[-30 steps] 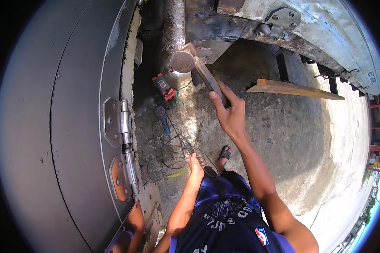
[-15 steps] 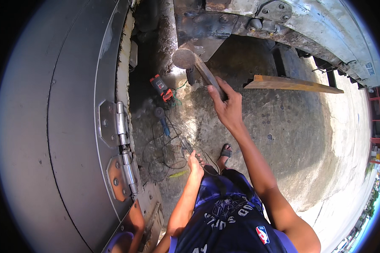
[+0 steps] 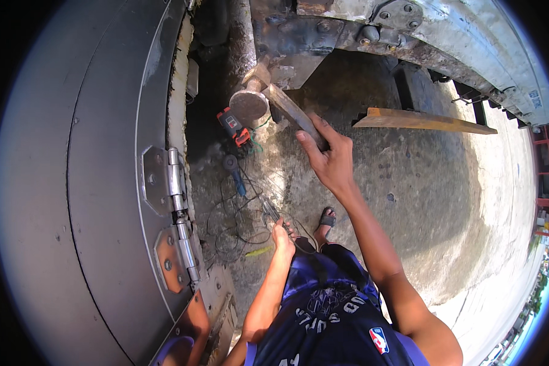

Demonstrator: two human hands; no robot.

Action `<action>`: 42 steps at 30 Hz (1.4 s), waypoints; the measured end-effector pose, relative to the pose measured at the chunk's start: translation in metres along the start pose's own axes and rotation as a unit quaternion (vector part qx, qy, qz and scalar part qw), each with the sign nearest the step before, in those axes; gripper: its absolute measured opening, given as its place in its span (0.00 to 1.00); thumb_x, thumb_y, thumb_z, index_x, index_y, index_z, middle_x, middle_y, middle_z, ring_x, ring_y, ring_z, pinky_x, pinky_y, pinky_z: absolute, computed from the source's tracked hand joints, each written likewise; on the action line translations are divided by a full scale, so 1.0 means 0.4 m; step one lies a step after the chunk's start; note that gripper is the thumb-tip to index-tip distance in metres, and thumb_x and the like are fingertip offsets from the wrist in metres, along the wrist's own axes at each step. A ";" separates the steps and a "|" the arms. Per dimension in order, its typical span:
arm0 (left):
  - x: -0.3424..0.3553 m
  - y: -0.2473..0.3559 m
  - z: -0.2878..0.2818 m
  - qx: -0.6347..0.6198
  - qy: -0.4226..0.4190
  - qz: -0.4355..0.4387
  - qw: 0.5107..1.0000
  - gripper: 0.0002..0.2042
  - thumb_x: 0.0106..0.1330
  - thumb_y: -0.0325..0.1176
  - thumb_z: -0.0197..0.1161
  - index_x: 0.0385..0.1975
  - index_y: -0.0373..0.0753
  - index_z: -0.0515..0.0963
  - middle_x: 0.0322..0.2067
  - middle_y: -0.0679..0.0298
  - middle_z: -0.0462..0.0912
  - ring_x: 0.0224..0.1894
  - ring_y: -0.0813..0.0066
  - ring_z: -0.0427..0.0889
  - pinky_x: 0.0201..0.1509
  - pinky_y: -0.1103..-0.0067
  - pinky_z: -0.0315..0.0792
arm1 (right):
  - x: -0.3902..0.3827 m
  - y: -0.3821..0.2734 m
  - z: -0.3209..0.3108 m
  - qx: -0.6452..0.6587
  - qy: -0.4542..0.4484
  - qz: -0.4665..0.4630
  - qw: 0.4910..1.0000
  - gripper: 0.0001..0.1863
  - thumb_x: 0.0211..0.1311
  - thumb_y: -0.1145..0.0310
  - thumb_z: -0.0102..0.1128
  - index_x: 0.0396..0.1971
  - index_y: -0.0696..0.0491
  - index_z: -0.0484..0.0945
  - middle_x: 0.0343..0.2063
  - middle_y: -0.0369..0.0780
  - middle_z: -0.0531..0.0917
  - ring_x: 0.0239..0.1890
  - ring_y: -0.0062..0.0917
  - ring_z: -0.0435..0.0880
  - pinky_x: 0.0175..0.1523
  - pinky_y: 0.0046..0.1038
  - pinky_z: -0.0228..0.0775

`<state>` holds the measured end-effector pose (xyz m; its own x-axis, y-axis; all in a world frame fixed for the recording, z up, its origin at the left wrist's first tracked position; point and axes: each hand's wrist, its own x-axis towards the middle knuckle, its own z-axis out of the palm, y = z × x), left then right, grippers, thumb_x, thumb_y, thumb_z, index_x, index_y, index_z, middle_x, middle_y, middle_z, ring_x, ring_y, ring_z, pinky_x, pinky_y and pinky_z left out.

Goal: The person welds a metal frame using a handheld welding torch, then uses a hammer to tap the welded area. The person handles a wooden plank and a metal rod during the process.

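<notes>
My right hand [image 3: 328, 158] grips the wooden handle of a heavy hammer [image 3: 253, 100], raised in front of me with its round steel face turned toward the camera. The hammer head hangs just below a rusty bolted steel frame [image 3: 323, 33]. My left hand [image 3: 281, 235] hangs low by my hip, shut on a thin dark metal tool [image 3: 269, 210] that points forward and down. To my left stands a large dark metal door panel [image 3: 91, 183] with two bolted hinges [image 3: 165, 180].
On the concrete ground lie an orange and black power tool [image 3: 234, 127], a blue-handled grinder [image 3: 234, 172] and tangled cables [image 3: 238, 226]. A yellow steel bar [image 3: 421, 122] juts out at the right. My sandalled foot [image 3: 326, 219] shows below.
The hammer head has swung down and to the left, from beside the steel frame to lower and nearer the power tool. My left hand has stayed in place.
</notes>
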<state>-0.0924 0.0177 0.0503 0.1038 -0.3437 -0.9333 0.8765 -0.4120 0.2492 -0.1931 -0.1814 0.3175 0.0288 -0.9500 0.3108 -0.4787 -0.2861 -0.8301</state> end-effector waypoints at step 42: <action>0.042 0.003 -0.031 0.015 -0.015 -0.045 0.999 0.10 0.75 0.44 0.59 0.48 0.49 0.71 0.33 0.70 0.74 0.22 0.78 0.71 0.21 0.77 0.64 | 0.018 0.021 -0.045 -0.073 -0.002 -0.023 0.997 0.26 0.64 0.54 0.72 0.52 0.61 0.84 0.40 0.55 0.88 0.36 0.42 0.92 0.39 0.33 0.80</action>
<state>-0.0836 0.0220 0.0319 0.0112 -0.3298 -0.9440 0.8673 -0.4667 0.1733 -0.2128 -0.1882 0.3211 0.0563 -0.9367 0.3455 -0.5993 -0.3085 -0.7387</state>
